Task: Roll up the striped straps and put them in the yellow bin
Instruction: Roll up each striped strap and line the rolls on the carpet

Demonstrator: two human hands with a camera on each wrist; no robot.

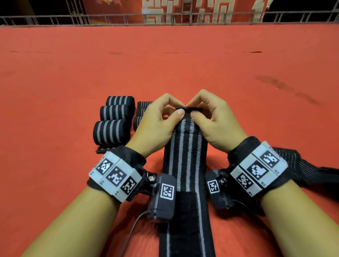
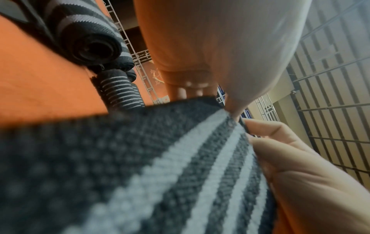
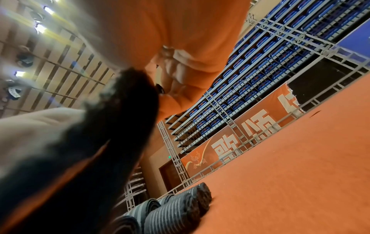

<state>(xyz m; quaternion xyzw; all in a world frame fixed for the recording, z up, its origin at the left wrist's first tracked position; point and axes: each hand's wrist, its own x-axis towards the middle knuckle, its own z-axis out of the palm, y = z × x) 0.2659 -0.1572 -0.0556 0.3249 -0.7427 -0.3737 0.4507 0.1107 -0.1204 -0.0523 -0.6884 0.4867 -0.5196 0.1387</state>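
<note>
A long black strap with grey stripes (image 1: 186, 159) lies flat on the orange floor, running from the bottom edge of the head view up between my wrists. My left hand (image 1: 164, 116) and right hand (image 1: 205, 112) both pinch its far end, where a small fold (image 1: 187, 109) is turned over. In the left wrist view the same strap (image 2: 140, 166) fills the foreground, with the right hand's fingers (image 2: 266, 131) at its edge. Several rolled striped straps (image 1: 113, 121) sit left of my left hand. No yellow bin is in view.
More loose dark straps (image 1: 296, 165) lie in a heap behind my right wrist. The orange floor (image 1: 240, 65) stretches far ahead to a grey metal railing (image 1: 159, 17) with a red banner behind it. Rolled straps (image 3: 180, 205) also show in the right wrist view.
</note>
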